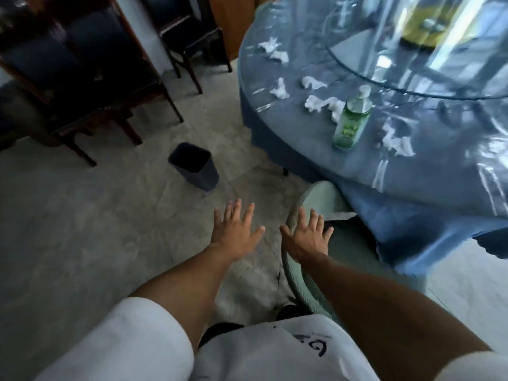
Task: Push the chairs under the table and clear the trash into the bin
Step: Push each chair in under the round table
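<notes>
Now both hands, left (236, 229) and right (308, 237), spread empty by the chair (346, 259).

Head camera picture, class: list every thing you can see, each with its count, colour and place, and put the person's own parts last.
Table: one, round, blue cloth under clear plastic, upper right.
Glass turntable: one, clear, on the table.
Crumpled tissues: about seven, white, scattered on the table near its edge.
Bottle: one, green with a pump top, upright among the tissues.
Green chair: one, pale green, at the table's near edge, partly under the cloth.
Bin: one, dark grey, on the floor left of the table.
Dark chairs: at least three, dark wood with dark seats, upper left.
Left hand: fingers spread, over the floor.
Right hand: fingers spread, at the green chair's back.
</notes>
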A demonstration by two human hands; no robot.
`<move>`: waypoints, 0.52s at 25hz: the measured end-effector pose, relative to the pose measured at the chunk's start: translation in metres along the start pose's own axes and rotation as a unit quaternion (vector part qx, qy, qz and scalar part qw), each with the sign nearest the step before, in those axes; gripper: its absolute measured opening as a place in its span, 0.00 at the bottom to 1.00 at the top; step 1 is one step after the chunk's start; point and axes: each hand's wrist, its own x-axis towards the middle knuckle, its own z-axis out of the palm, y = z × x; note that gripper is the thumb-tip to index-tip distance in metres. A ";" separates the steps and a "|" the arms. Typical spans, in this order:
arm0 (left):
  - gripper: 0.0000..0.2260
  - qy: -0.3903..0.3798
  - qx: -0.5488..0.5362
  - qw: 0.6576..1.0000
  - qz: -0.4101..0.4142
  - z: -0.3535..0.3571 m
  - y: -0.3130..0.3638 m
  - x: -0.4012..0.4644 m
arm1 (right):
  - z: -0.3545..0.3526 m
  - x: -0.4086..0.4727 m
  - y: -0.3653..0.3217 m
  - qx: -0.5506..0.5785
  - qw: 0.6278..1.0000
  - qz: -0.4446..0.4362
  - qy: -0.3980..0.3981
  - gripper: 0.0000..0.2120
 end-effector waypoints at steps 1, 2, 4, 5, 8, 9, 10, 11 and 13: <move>0.34 -0.001 0.015 1.000 0.027 -0.006 0.007 0.021 | -0.003 0.007 0.003 0.009 1.000 0.022 0.006 0.38; 0.34 -0.003 0.029 0.998 0.059 -0.011 0.014 0.041 | -0.005 0.015 0.005 0.022 0.999 0.045 0.010 0.39; 0.32 -0.012 0.056 0.990 0.127 -0.015 0.031 0.078 | -0.004 0.026 0.010 0.052 0.994 0.092 0.016 0.40; 0.31 -0.017 0.068 0.985 0.160 -0.016 0.041 0.098 | -0.001 0.032 0.013 0.069 0.991 0.113 0.023 0.40; 0.29 -0.035 0.113 0.957 0.263 -0.020 0.070 0.151 | 0.012 0.045 0.012 0.119 0.978 0.172 0.023 0.42; 0.30 -0.035 0.140 0.939 0.311 -0.021 0.080 0.167 | 0.017 0.050 0.008 0.140 0.970 0.195 0.026 0.42; 0.31 -0.037 0.174 0.915 0.363 -0.022 0.090 0.182 | 0.021 0.057 0.004 0.162 0.962 0.216 0.029 0.43; 0.32 -0.043 0.205 0.886 0.413 -0.023 0.098 0.196 | 0.024 0.064 -0.002 0.182 0.954 0.235 0.030 0.44; 0.30 -0.064 0.240 0.834 0.493 -0.020 0.111 0.225 | 0.029 0.079 -0.012 0.211 0.940 0.267 0.035 0.44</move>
